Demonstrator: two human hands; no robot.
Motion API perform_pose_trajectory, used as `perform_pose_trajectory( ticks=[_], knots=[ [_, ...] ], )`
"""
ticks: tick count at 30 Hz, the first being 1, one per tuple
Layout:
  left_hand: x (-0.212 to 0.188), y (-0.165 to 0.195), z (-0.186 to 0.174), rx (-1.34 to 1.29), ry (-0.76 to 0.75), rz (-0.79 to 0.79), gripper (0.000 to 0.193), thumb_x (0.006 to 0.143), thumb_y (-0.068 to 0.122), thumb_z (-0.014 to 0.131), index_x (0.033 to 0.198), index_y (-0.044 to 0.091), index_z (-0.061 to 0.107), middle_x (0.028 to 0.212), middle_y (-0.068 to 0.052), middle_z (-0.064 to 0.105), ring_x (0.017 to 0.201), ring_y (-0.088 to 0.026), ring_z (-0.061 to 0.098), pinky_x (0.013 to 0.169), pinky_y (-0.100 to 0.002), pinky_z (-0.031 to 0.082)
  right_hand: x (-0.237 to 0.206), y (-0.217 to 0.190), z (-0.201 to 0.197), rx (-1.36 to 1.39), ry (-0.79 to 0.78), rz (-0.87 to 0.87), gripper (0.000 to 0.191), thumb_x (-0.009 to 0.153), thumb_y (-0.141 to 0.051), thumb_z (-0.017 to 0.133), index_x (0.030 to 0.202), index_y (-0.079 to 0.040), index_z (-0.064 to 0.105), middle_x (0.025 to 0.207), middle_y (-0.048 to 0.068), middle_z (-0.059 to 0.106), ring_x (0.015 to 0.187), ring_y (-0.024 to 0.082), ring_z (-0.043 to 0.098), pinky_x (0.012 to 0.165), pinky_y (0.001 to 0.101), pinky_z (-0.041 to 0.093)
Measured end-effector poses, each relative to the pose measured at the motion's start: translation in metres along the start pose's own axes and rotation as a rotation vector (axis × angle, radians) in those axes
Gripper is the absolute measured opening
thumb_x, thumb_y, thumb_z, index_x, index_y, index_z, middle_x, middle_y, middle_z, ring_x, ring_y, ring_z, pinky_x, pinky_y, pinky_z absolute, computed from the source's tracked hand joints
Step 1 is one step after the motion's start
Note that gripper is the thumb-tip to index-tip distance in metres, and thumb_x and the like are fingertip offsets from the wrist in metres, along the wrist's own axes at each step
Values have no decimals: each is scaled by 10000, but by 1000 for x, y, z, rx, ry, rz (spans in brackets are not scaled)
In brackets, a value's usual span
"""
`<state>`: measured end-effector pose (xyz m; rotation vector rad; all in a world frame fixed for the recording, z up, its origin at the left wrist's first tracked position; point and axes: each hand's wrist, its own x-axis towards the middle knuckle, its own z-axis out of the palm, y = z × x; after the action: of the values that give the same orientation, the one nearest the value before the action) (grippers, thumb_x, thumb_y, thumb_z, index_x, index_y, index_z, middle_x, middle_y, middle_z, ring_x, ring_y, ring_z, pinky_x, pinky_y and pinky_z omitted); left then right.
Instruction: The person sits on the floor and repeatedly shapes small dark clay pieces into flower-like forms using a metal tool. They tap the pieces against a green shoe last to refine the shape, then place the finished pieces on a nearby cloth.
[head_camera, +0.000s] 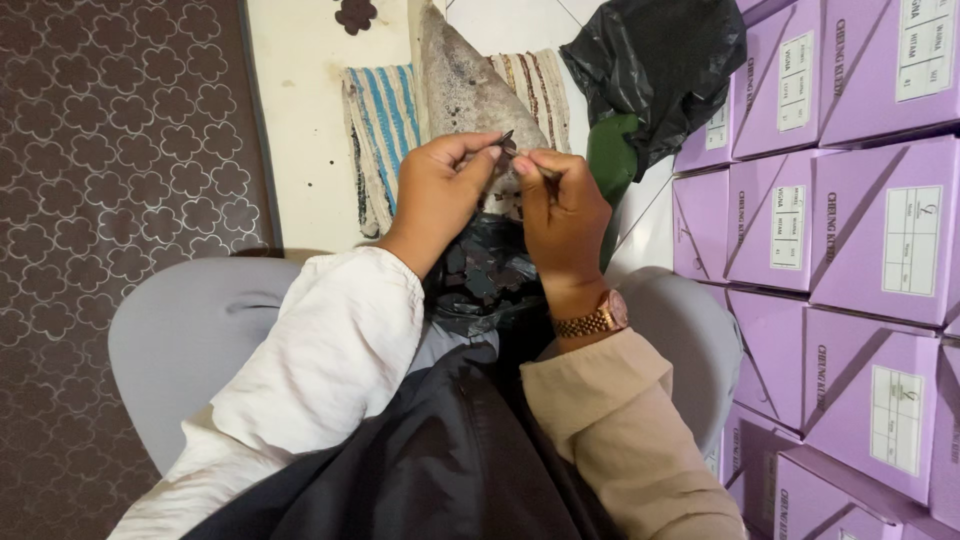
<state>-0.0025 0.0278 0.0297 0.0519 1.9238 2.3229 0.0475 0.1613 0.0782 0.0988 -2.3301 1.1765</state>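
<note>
Nearest, a crumpled black plastic bag (480, 275) lies on the lap. Above it, left hand (437, 190) and right hand (562, 215) meet; both sets of fingers pinch a small dark thin strip (507, 143), its long axis roughly upright between them, equally near each. Beyond, a grey conical felt-like piece (455, 85) rests on a striped woven mat (385, 120) on the floor. Lilac cardboard boxes (860, 230) stack at right.

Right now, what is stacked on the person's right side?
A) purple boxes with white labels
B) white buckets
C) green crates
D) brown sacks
A: purple boxes with white labels fill the right edge of the view, next to the right hand and its wristwatch.
</note>
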Motion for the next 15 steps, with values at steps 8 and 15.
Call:
perform_pose_trajectory(
  ticks=[8,15],
  knots=[
    [-2,-2,3,72,28,28,181,968,64,698,1124,0,765,947,-71,796,811,-64,711,728,-208,575,1,-4,0,2,10,80,137,1065,-140,705,1059,-19,642,991,90,766,883,129,734,808,248,575],
    [20,-10,-14,2,151,-119,182,982,65,636,1120,-4,733,904,-59,783,768,-79,732,663,-218,582,4,3,-4,199,33,20,131,1128,-140,576,1113,-14,546,1090,127,731,1001,178,751,890,280,637]
  ],
)
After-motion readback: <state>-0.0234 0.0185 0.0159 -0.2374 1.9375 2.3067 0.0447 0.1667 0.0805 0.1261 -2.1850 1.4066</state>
